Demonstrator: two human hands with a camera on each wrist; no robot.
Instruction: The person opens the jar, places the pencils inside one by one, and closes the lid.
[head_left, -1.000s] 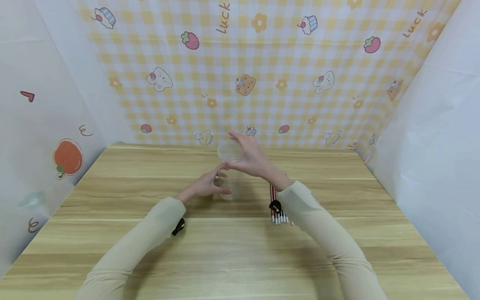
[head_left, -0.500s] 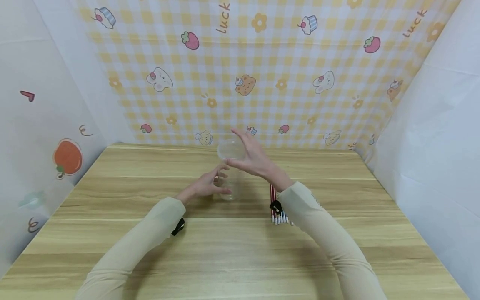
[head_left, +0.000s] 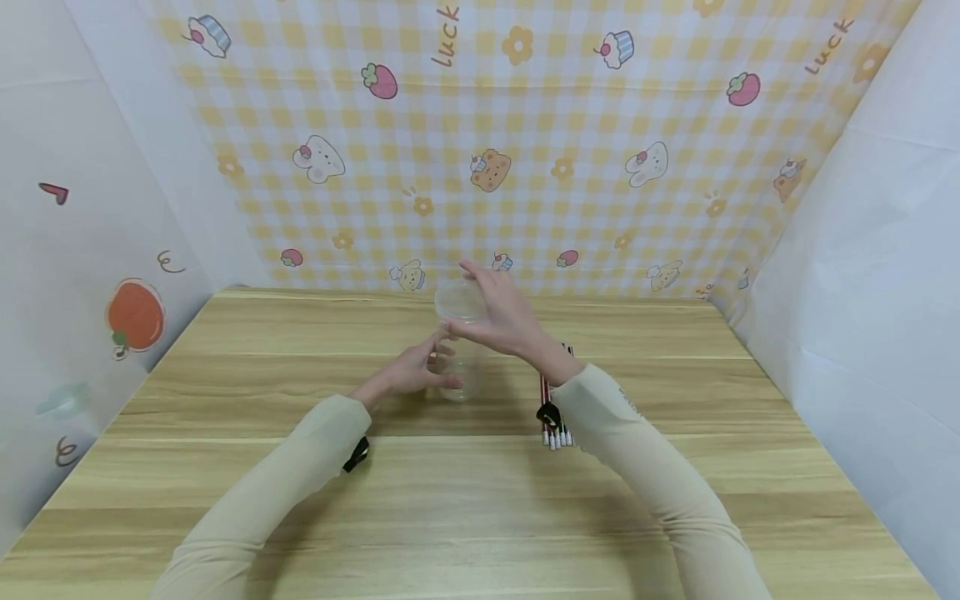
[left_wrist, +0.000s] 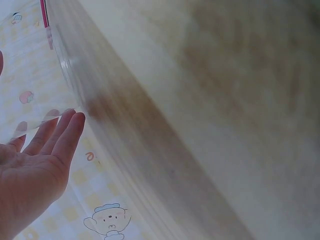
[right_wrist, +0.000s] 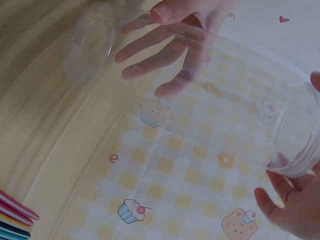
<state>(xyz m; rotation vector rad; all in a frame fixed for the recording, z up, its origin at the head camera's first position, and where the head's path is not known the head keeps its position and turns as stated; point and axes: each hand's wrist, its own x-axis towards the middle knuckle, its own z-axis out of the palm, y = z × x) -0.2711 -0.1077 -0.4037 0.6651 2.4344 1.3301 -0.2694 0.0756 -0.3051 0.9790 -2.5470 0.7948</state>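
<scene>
A tall clear plastic jar (head_left: 463, 385) stands upright on the table, topped by a clear round lid (head_left: 459, 298). My left hand (head_left: 411, 368) holds the jar's body from the left side. Through the transparent wall, the right wrist view shows its bent fingers (right_wrist: 155, 60) behind the jar. With thumb and fingers spread round the rim, my right hand (head_left: 504, 315) grips the lid from the right. I see nothing inside the jar. Palm and fingers of a hand (left_wrist: 45, 160) appear at the lower left of the left wrist view.
Several pencils (head_left: 557, 437) with white eraser ends lie side by side to the right of the jar, partly under my right forearm. A yellow checked cloth (head_left: 525, 117) hangs behind the wooden table (head_left: 450, 508), with white cloth at both sides.
Half a second ago my right hand's fingers were spread wider around the lid; now they have closed in on it again. My left hand and the jar stay in place.
</scene>
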